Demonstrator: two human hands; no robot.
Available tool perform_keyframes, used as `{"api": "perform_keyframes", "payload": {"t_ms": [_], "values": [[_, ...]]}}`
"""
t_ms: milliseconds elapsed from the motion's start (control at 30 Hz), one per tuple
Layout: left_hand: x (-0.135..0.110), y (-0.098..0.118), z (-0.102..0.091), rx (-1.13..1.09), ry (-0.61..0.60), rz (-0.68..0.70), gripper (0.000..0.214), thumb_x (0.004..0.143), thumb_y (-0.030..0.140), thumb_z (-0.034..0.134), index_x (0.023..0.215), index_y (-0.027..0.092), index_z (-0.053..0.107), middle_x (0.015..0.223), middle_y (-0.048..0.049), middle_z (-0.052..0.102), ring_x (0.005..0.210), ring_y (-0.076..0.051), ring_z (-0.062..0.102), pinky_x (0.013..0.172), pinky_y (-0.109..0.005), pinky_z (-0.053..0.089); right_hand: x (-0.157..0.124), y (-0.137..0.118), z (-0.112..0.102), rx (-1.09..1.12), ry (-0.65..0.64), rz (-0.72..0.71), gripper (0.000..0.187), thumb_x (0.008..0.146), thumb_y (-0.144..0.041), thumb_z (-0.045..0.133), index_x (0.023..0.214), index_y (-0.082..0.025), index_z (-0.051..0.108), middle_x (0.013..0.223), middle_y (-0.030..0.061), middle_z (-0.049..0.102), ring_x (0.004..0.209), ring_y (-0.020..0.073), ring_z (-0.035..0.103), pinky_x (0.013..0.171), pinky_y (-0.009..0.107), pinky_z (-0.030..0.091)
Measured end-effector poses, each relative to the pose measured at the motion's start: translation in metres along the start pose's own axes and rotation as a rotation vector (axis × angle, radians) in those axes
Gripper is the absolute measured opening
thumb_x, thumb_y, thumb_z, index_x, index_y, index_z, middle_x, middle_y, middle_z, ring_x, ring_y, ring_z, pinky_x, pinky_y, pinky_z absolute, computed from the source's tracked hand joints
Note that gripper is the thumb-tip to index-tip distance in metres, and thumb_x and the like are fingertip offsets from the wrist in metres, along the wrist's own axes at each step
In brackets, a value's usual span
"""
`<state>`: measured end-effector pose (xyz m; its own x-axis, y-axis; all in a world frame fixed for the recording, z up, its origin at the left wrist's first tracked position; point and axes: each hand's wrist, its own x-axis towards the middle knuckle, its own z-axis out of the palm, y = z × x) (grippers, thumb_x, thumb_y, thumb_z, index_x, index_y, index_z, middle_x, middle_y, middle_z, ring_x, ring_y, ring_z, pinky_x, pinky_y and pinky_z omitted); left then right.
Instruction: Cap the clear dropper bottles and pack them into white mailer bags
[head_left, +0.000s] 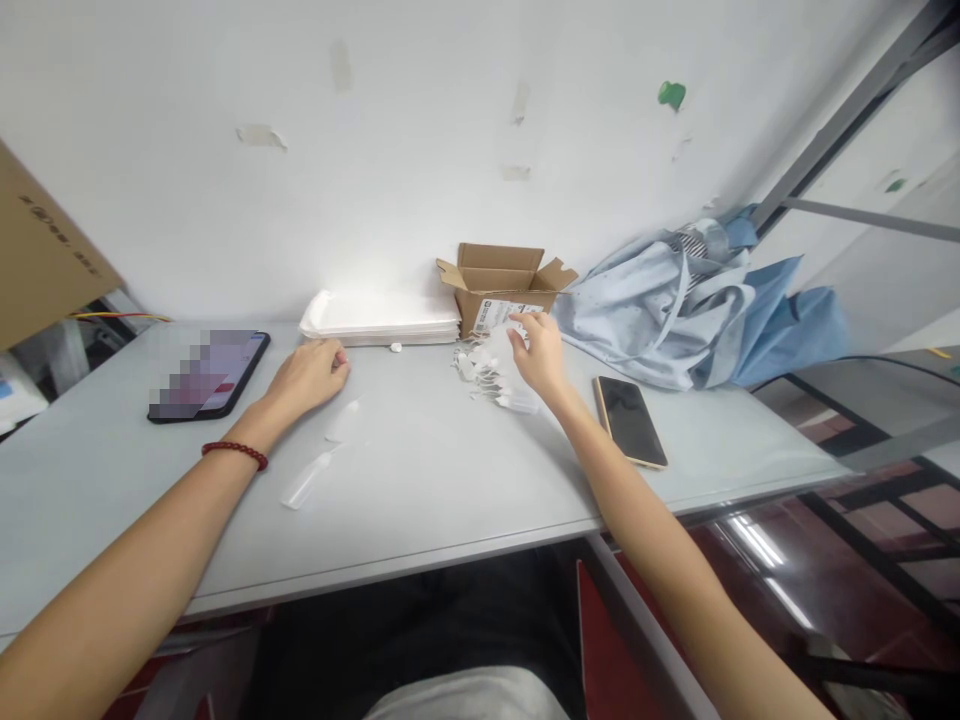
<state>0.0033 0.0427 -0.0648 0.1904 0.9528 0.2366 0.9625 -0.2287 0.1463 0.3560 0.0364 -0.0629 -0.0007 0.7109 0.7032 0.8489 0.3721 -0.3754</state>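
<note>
My left hand (311,375) rests on the table with its fingers curled closed; whatever is inside, if anything, is hidden. In front of it lie two clear plastic pieces (306,480), thin and see-through. My right hand (540,355) is over a pile of small clear and white plastic pieces with thin strings (480,372). Its thumb and forefinger are apart, and a whitish piece shows by the fingertips. Whether the fingers touch that piece is hard to make out.
A stack of white sheets (382,318) and an open cardboard box (501,268) stand against the wall. One phone (206,375) lies left, another phone (630,420) right. A light blue cloth bag (652,310) lies at the back right. A small white bit (396,347) sits before the stack.
</note>
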Motion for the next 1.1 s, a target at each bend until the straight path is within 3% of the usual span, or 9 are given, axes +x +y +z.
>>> {"api": "perform_keyframes", "payload": {"t_ms": [133, 200, 300, 433, 600, 733, 833, 1000, 1100], "values": [[-0.002, 0.003, -0.004, 0.01, -0.025, -0.06, 0.019, 0.075, 0.028, 0.047, 0.087, 0.02, 0.059, 0.084, -0.0092, 0.066, 0.081, -0.029, 0.062, 0.069, -0.036, 0.042, -0.007, -0.023, 0.0, 0.006, 0.053, -0.076, 0.027, 0.09, -0.023, 0.045, 0.107, -0.015, 0.063, 0.11, 0.0167, 0.059, 0.106, 0.0288, 0.051, 0.091, 0.044, 0.041], [-0.002, 0.004, -0.006, -0.024, -0.009, -0.083, 0.02, 0.074, 0.028, 0.049, 0.088, 0.02, 0.059, 0.081, -0.0082, 0.066, 0.08, -0.03, 0.063, 0.07, -0.035, 0.043, -0.013, -0.045, 0.0, 0.067, 0.015, -0.127, 0.027, 0.092, -0.025, 0.042, 0.107, -0.016, 0.062, 0.108, 0.0152, 0.06, 0.104, 0.0269, 0.052, 0.091, 0.042, 0.041], [-0.003, 0.008, -0.009, -0.183, 0.04, -0.102, 0.029, 0.073, 0.032, 0.053, 0.098, 0.02, 0.061, 0.079, -0.0063, 0.068, 0.083, -0.029, 0.064, 0.075, -0.036, 0.045, -0.025, -0.085, 0.004, 0.196, -0.219, -0.214, 0.026, 0.094, -0.022, 0.039, 0.109, -0.016, 0.06, 0.098, 0.0126, 0.063, 0.097, 0.0232, 0.056, 0.089, 0.037, 0.041], [-0.006, 0.017, -0.015, -0.45, 0.054, -0.142, 0.035, 0.071, 0.039, 0.06, 0.1, 0.019, 0.064, 0.087, -0.0061, 0.072, 0.091, -0.028, 0.066, 0.085, -0.037, 0.047, -0.043, -0.134, 0.017, 0.254, -0.677, -0.405, 0.029, 0.095, -0.026, 0.044, 0.122, -0.018, 0.053, 0.101, 0.0105, 0.063, 0.096, 0.0224, 0.057, 0.085, 0.037, 0.04], [-0.011, 0.026, -0.021, -0.781, -0.001, -0.22, 0.031, 0.064, 0.039, 0.069, 0.087, 0.018, 0.067, 0.097, -0.011, 0.073, 0.095, -0.029, 0.066, 0.084, -0.038, 0.051, -0.052, -0.166, 0.042, 0.248, -0.844, -0.481, 0.035, 0.099, -0.037, 0.035, 0.128, -0.022, 0.05, 0.097, 0.0093, 0.061, 0.099, 0.0222, 0.055, 0.085, 0.037, 0.039], [-0.016, 0.03, -0.026, -0.977, -0.04, -0.3, 0.03, 0.058, 0.032, 0.076, 0.082, 0.018, 0.065, 0.098, -0.0108, 0.073, 0.093, -0.027, 0.066, 0.087, -0.039, 0.05, -0.05, -0.174, 0.056, 0.235, -0.872, -0.499, 0.035, 0.1, -0.039, 0.03, 0.118, -0.024, 0.056, 0.089, 0.0067, 0.06, 0.096, 0.0216, 0.056, 0.086, 0.039, 0.039], [-0.019, 0.034, -0.031, -1.078, -0.049, -0.319, 0.035, 0.057, 0.034, 0.079, 0.084, 0.017, 0.064, 0.1, -0.0117, 0.073, 0.095, -0.025, 0.066, 0.089, -0.039, 0.049, -0.047, -0.169, 0.053, 0.198, -0.889, -0.486, 0.035, 0.1, -0.038, 0.03, 0.11, -0.022, 0.06, 0.087, 0.0063, 0.06, 0.086, 0.0204, 0.056, 0.083, 0.037, 0.039], [-0.024, 0.044, -0.038, -1.214, -0.103, -0.335, 0.032, 0.061, 0.034, 0.078, 0.082, 0.016, 0.063, 0.098, -0.0121, 0.073, 0.096, -0.024, 0.066, 0.087, -0.038, 0.049, -0.043, -0.138, 0.041, 0.164, -0.855, -0.42, 0.033, 0.099, -0.033, 0.035, 0.109, -0.02, 0.062, 0.082, 0.0066, 0.058, 0.077, 0.0182, 0.055, 0.077, 0.031, 0.039], [-0.027, 0.05, -0.039, -1.265, -0.174, -0.32, 0.029, 0.063, 0.034, 0.078, 0.082, 0.015, 0.066, 0.101, -0.0125, 0.073, 0.097, -0.024, 0.066, 0.09, -0.039, 0.048, -0.041, -0.115, 0.036, 0.192, -0.731, -0.355, 0.028, 0.097, -0.028, 0.04, 0.112, -0.018, 0.061, 0.087, 0.0084, 0.059, 0.079, 0.018, 0.054, 0.076, 0.029, 0.039]]}}
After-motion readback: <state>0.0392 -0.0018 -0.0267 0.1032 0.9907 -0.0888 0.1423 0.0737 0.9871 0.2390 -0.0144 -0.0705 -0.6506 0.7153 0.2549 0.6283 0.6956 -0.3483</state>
